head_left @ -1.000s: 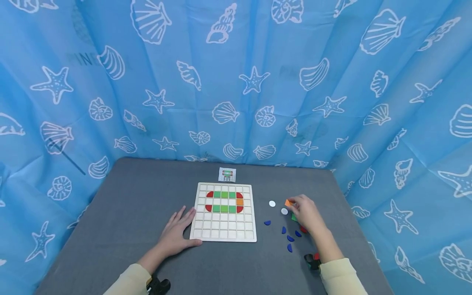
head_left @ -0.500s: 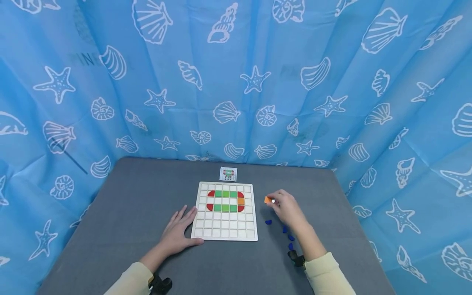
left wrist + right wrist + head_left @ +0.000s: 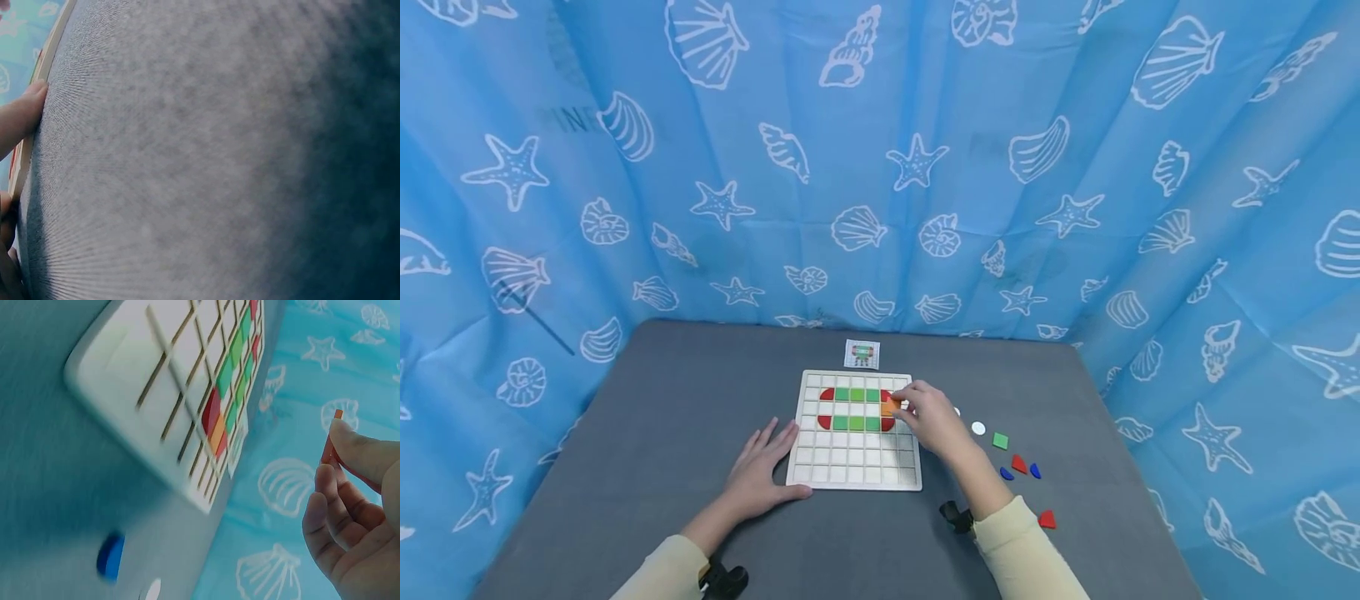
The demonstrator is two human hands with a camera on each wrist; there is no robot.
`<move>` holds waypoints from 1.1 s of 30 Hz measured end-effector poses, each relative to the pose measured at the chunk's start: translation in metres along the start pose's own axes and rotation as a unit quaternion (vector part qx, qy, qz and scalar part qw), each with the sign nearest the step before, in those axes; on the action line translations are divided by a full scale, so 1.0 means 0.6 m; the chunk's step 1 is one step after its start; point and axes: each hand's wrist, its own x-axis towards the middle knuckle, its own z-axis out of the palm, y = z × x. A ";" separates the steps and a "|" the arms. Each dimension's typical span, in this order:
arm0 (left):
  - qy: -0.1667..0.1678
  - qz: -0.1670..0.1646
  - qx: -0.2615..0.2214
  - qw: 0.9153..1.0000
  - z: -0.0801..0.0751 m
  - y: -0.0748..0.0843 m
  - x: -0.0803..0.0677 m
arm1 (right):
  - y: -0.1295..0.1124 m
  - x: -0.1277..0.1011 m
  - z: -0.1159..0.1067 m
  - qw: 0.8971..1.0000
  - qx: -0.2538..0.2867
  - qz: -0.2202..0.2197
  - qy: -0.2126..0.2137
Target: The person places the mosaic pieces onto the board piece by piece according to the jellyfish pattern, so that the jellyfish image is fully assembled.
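Observation:
A white grid board (image 3: 856,454) lies on the grey table, with a ring of red, green and orange tiles (image 3: 856,395) in its upper rows. My right hand (image 3: 901,408) pinches a small orange tile (image 3: 891,406) just over the board's right side, beside that ring. The right wrist view shows the orange tile (image 3: 329,445) held on edge between thumb and fingers (image 3: 350,434), above the board (image 3: 181,381). Flat on the table, my left hand (image 3: 769,462) touches the board's left edge with straight fingers (image 3: 22,115).
Loose pieces lie right of the board: two white discs (image 3: 978,428), a green square (image 3: 1000,441), red pieces (image 3: 1018,463) and blue pieces (image 3: 1006,474). A small picture card (image 3: 862,354) sits behind the board. Blue shell-print curtains wall in the table.
My right hand lifted the orange tile from the loose pieces and carried it left to the board's right side. The left hand stayed put.

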 end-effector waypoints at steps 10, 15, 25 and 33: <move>-0.015 -0.006 0.004 1.000 0.006 0.002 -0.007 | -0.048 0.010 0.063 0.998 0.013 -0.036 -0.046; -0.007 -0.005 0.007 1.000 0.003 0.001 -0.006 | -0.066 0.024 0.086 0.997 0.006 -0.027 -0.065; -0.005 -0.008 0.013 1.000 -0.004 0.000 -0.001 | -0.084 0.081 0.131 0.996 -0.030 -0.002 -0.086; -0.009 -0.006 0.011 1.000 -0.001 0.000 0.002 | -0.085 0.107 0.148 0.994 -0.046 0.021 -0.099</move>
